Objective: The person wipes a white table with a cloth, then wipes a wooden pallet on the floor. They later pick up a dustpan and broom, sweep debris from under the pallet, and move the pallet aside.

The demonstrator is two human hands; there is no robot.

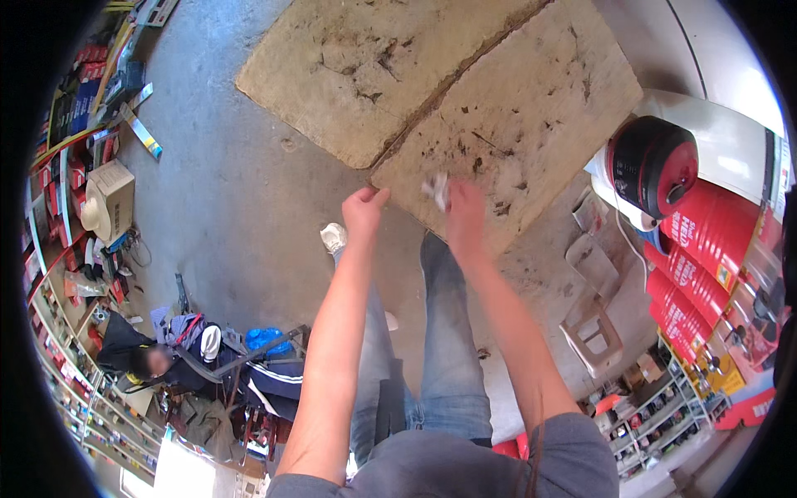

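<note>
Out in front of my body, both arms reach over the concrete floor. My left hand [363, 211] is closed with thumb and fingers pressed together, beside the near corner of a worn tan board [515, 108]. Whatever it pinches, if anything, is too small to make out. To the right of it, my right hand [466, 214] is closed on a small crumpled white piece [437, 191], perhaps cloth or paper; motion smears it. That hand is above the same board, whose surface carries dark stains and cracks.
A second tan board [349, 75] lies alongside at the left. Red drums [714, 224] and a black-and-red round container [656, 166] stand right, near a beige plastic chair [592, 336]. Stocked shelves [70, 187] line the left. A person [158, 358] sits or lies back at lower left.
</note>
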